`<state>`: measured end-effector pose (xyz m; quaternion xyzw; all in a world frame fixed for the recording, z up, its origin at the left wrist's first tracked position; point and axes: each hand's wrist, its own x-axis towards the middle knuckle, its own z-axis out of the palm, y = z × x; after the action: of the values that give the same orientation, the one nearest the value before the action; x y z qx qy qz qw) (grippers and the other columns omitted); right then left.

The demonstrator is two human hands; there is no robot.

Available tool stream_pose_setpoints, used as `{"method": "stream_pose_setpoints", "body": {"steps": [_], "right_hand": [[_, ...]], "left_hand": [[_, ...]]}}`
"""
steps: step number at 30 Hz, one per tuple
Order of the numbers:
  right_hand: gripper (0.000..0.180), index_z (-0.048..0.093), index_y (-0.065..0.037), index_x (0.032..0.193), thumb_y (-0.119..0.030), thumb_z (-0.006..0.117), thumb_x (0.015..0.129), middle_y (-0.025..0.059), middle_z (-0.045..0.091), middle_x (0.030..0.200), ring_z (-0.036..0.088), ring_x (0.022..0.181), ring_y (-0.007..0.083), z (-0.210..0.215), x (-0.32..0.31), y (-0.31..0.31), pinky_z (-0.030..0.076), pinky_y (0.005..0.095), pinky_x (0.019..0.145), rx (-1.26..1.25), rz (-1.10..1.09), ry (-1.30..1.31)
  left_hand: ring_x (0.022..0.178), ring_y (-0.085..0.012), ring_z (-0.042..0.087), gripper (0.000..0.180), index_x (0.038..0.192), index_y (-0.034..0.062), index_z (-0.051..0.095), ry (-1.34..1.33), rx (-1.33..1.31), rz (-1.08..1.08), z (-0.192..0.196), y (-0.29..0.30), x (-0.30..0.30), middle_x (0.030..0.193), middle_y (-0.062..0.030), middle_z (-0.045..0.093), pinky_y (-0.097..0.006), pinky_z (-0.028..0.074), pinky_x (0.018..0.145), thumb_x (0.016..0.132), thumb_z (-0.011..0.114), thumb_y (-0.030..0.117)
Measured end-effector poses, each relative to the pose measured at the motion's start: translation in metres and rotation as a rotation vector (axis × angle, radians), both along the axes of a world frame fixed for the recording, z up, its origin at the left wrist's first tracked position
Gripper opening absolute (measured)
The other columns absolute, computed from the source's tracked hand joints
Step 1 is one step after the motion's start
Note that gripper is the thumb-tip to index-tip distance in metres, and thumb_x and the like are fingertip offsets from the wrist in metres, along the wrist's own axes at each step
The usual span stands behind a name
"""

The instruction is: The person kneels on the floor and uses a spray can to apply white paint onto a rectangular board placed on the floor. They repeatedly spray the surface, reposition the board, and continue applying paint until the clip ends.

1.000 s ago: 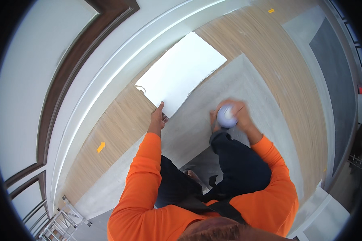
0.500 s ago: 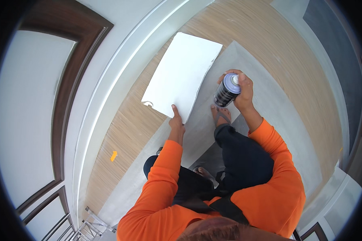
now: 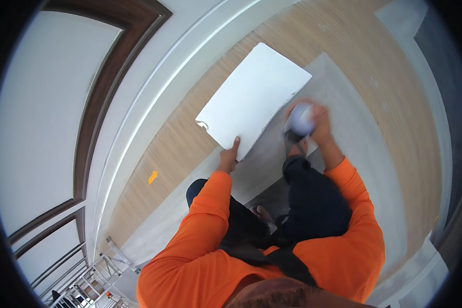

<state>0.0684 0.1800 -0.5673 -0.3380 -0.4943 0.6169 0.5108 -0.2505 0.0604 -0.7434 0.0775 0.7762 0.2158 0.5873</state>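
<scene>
Left fingers closed on white board, long axis toward upper right, right fingers round blurred can, top up.

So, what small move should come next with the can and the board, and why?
I'd probably steady the dark cylindrical can with a lavender top before bringing it nearer the flat white rectangular board. The can and the right hand gripping it look blurred, suggesting motion, and the can is right of the board. The left hand holds the board's near corner.
</scene>
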Motion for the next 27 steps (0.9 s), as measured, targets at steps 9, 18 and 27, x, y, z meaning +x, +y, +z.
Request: {"method": "stream_pose_setpoints", "body": {"steps": [9, 18, 27], "right_hand": [[0.036, 0.07, -0.001, 0.1, -0.033, 0.055, 0.104, 0.0116, 0.072, 0.089, 0.068, 0.08, 0.0184, -0.001, 0.018, 0.003, 0.055, 0.0329, 0.072, 0.156, -0.151, -0.021], [0.031, 0.07, -0.001, 0.108, -0.03, 0.064, 0.1, 0.006, 0.072, 0.093, 0.067, 0.083, 0.0156, -0.002, 0.018, 0.009, 0.053, 0.0284, 0.077, 0.124, -0.433, -0.041], [0.024, 0.073, -0.005, 0.107, -0.024, 0.071, 0.094, 0.0075, 0.075, 0.101, 0.068, 0.091, 0.016, -0.009, 0.014, 0.018, 0.054, 0.0329, 0.086, -0.18, -0.387, 0.063]], "left_hand": [[0.116, -0.0348, 0.064, 0.112, 0.147, -0.0138, 0.037, 0.358, 0.145, 0.062, -0.008, 0.012, 0.008, 0.138, -0.0223, 0.058, -0.044, 0.061, 0.072, 0.077, 0.087, 0.057], [0.135, -0.0366, 0.051, 0.127, 0.162, -0.0036, 0.014, 0.533, 0.204, -0.14, -0.047, -0.008, -0.031, 0.156, -0.0242, 0.04, -0.042, 0.061, 0.073, 0.074, 0.092, 0.046], [0.133, -0.039, 0.051, 0.132, 0.164, 0.0034, 0.001, 0.323, 0.058, -0.173, -0.01, -0.001, -0.026, 0.161, -0.0226, 0.03, -0.042, 0.06, 0.068, 0.074, 0.094, 0.034]]}}
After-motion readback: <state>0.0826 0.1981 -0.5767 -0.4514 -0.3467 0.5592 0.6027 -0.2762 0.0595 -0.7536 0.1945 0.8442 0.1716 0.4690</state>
